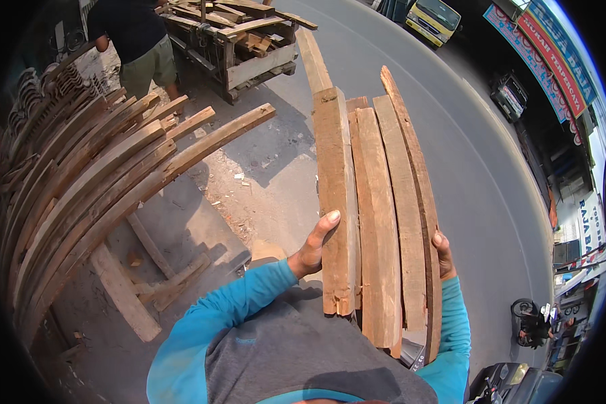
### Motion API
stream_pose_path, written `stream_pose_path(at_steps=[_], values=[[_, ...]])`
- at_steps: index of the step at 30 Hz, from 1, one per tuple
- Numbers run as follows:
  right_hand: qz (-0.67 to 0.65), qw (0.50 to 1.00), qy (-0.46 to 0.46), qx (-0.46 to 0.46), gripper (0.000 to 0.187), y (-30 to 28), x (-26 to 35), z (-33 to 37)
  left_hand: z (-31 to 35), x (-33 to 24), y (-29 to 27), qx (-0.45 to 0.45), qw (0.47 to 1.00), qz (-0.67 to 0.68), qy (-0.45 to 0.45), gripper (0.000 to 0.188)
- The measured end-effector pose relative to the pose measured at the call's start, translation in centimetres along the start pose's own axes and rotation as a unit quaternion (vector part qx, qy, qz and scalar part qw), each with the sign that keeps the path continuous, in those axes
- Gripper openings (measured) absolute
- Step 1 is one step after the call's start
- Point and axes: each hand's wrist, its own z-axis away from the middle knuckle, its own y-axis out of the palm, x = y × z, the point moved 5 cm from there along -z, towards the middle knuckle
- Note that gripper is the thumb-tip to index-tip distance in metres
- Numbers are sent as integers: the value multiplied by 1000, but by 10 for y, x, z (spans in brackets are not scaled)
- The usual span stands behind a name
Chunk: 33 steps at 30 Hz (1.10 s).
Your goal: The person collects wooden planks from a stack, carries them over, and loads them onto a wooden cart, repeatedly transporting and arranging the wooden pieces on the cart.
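Observation:
A bundle of several rough wooden planks stands lengthwise in front of my chest, clasped between my two hands. On its left side is a thick squared beam, and my left hand presses against that beam with the thumb on its face. My right hand grips the outer edge of a long thin plank on the right side; most of its fingers are hidden. The near ends of the wood reach down to my torso, and the far ends are uneven.
Long timber beams are stacked at the left, their ends jutting toward the middle. Loose wood pieces lie below them. A wooden cart full of scrap wood stands ahead, beside a person. The road runs along the right, with a yellow truck and a motorcycle.

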Motion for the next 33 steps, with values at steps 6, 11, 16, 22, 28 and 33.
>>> stream_pose_path(at_steps=[6,11,16,22,28,33], values=[[72,993,48,80,98,8,56,-182,-135,-55,-65,2,998,-44,46,88],[83,994,17,66,103,-12,69,-317,-240,-116,-97,-39,993,-56,99,88],[88,992,14,94,99,-4,106,-437,-333,-175,-121,-45,989,-26,142,80],[99,981,-6,168,100,-14,132,-590,-437,-220,-162,-64,982,-37,173,77],[124,962,38,242,100,-23,160,-746,-548,-258,-199,-125,964,-39,231,78],[105,950,66,286,95,-21,183,-844,-617,-293,-220,-151,957,-34,245,79]])
